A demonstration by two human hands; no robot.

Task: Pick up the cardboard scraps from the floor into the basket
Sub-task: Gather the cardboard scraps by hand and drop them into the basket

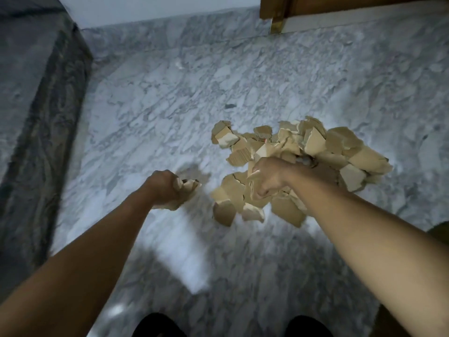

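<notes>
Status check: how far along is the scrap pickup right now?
Done: nothing can be confirmed, as no basket is in view. In hand: the left hand grips a small bunch of scraps; the right hand grips a handful at the near side of the pile of cardboard scraps. Left: most of it. That pile lies on the marble floor.

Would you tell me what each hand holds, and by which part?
Left hand clutches a bunch of cardboard scraps; right hand grips scraps from the pile; exact edges hidden.
</notes>
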